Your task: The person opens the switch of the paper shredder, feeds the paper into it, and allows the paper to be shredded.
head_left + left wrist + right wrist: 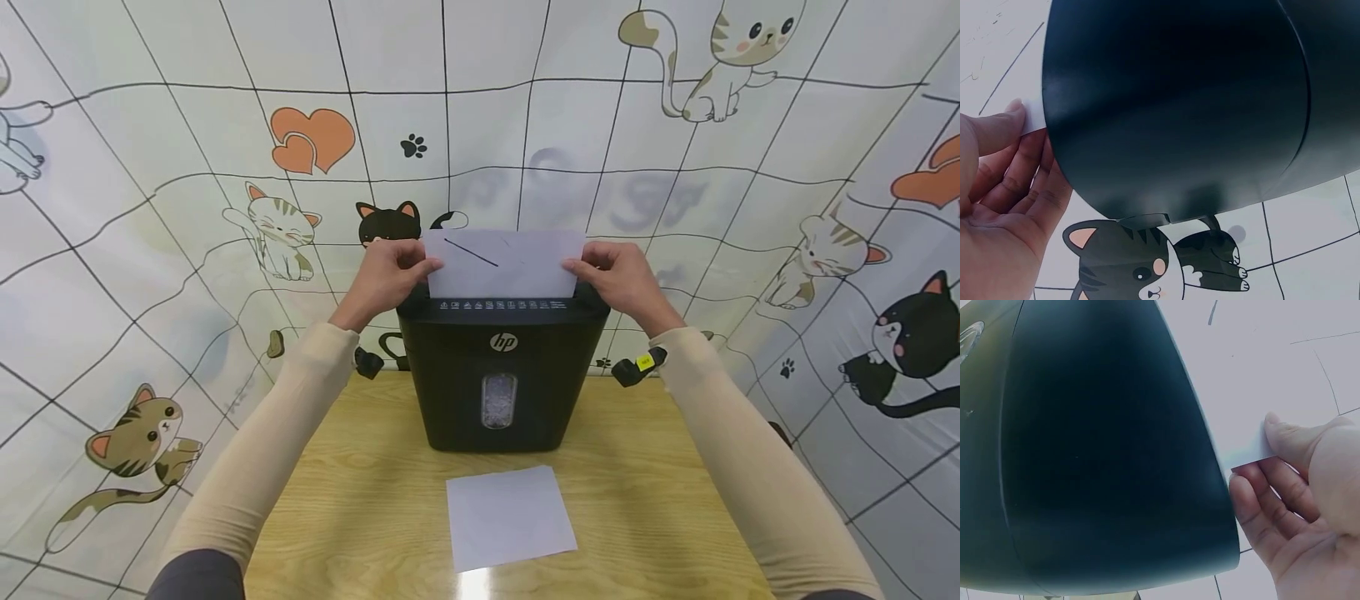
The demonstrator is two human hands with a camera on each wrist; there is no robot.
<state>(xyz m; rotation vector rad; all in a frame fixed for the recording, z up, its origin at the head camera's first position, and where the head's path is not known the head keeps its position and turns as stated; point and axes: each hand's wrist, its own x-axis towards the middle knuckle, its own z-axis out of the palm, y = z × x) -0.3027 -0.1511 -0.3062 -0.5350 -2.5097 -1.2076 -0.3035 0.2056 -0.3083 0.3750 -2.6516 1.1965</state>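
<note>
A sheet of white paper [510, 271] with a dark slanted line stands upright at the top of a black HP paper shredder [450, 375]. Its lower edge is at the shredder's top, behind the strip of white symbols. My left hand [387, 279] pinches the sheet's left edge between thumb and fingers. At the opposite edge, my right hand [621, 279] pinches it the same way. In the left wrist view the left thumb [1007, 128] lies on the paper's face, beside the shredder's side wall. The right wrist view shows the right thumb [1288, 437] pressing the paper from the front.
A second white sheet [510, 518] lies on the wooden table [360, 492] in front of the shredder. Through the shredder's clear window [498, 402], pale shreds are visible. A cat-patterned curtain [487, 125] hangs behind and along both sides.
</note>
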